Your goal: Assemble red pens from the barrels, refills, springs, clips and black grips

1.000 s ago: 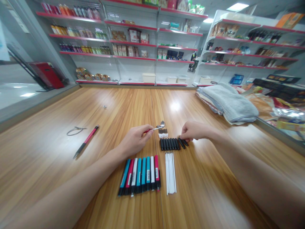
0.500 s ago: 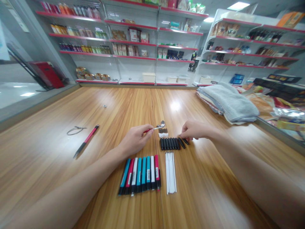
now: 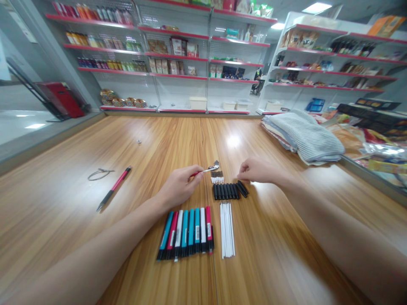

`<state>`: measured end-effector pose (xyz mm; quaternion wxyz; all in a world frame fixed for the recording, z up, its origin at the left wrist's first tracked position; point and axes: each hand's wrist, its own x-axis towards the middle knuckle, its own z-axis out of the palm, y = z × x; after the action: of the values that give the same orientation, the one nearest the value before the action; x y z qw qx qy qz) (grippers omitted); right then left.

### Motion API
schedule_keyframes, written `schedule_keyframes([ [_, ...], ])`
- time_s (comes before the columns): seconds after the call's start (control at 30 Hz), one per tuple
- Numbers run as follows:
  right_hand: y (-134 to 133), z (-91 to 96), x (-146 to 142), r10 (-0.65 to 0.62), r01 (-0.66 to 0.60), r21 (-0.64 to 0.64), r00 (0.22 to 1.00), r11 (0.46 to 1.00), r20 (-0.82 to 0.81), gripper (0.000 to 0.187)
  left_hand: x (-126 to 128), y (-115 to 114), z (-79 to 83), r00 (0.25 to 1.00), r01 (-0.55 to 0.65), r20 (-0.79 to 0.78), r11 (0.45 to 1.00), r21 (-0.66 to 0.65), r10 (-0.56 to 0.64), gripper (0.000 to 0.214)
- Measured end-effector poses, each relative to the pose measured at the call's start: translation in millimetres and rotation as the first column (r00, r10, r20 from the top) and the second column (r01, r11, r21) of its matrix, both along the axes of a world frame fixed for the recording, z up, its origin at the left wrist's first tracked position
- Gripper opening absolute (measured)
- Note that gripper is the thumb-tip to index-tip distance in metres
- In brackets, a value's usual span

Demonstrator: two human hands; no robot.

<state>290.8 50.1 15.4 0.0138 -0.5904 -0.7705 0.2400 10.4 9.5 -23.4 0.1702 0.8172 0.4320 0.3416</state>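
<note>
My left hand [image 3: 178,187] is closed in a pinch on a thin red and silver pen part [image 3: 205,171], held just above the wooden table [image 3: 127,140]. My right hand [image 3: 256,170] hovers with fingertips pinched together right above the right end of a row of short black pen pieces [image 3: 229,191]; what it holds, if anything, is hidden. Between the hands lie small white tips [image 3: 218,180] and tiny dark parts [image 3: 217,173]. Nearer to me lie several white refills [image 3: 227,228] and a row of teal, red and white pen barrels [image 3: 189,232].
A red and black pen [image 3: 114,188] and a black loop [image 3: 99,173] lie at the left, a small metal bit [image 3: 139,141] farther back. Folded striped cloth [image 3: 307,135] and packaged goods sit at the right. Stocked store shelves [image 3: 178,63] line the back.
My right hand has lifted slightly up and to the left, off the black pieces at the right end of the row. My left hand has stayed in place.
</note>
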Motion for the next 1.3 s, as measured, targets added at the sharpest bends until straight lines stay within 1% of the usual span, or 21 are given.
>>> schedule_keyframes([
  [0.03,0,-3.5,-4,-0.001,0.006,0.109,0.999,0.994,-0.046,0.020,0,0,-0.1,1.000,0.001,-0.002,1.000,0.001,-0.001,0.025],
  [0.1,0,-11.4,-13,0.022,0.018,0.297,0.991,0.955,-0.134,0.019,1,0,-0.4,1.000,0.003,-0.004,1.000,0.001,-0.003,0.025],
  [0.17,1,-19.5,-22,0.085,-0.012,0.376,0.980,0.926,-0.179,0.022,1,0,-0.8,1.000,0.002,-0.006,1.000,0.000,-0.002,0.025],
  [0.3,4,-32.0,-29,0.206,-0.117,0.361,0.954,0.925,-0.219,0.027,1,1,-1.8,1.000,0.004,-0.011,1.000,0.001,-0.004,0.025],
  [0.4,7,-36.9,-28,0.242,-0.148,0.362,0.943,0.920,-0.228,0.028,1,1,-2.6,1.000,0.006,-0.010,1.000,0.000,-0.006,0.024],
  [0.7,9,-40.1,-29,0.227,-0.132,0.354,0.944,0.926,-0.240,0.023,2,1,-1.8,1.000,0.000,-0.022,1.000,-0.018,-0.001,0.025],
  [0.87,11,-42.4,-27,0.228,-0.140,0.356,0.949,0.924,-0.219,0.021,1,0,-0.9,1.000,0.001,-0.020,1.000,-0.016,-0.001,0.026],
  [1.1,15,-44.7,-22,0.189,-0.115,0.376,0.968,0.919,-0.167,0.016,2,0,-0.6,1.000,0.005,-0.021,1.000,0.009,-0.005,0.026],
  [1.2,9,-35.9,-24,0.194,-0.096,0.451,0.965,0.887,-0.175,0.014,2,1,-1.1,0.999,-0.004,-0.037,0.999,0.038,0.005,0.026],
  [1.27,2,-25.4,-28,0.238,-0.077,0.535,0.941,0.841,-0.239,0.014,2,1,-1.7,0.999,-0.017,-0.043,0.998,0.060,0.019,0.026],
  [1.3,-2,-19.6,-31,0.280,-0.079,0.567,0.920,0.820,-0.276,0.013,3,1,-2.1,0.999,-0.023,-0.047,0.997,0.067,0.026,0.025],
])
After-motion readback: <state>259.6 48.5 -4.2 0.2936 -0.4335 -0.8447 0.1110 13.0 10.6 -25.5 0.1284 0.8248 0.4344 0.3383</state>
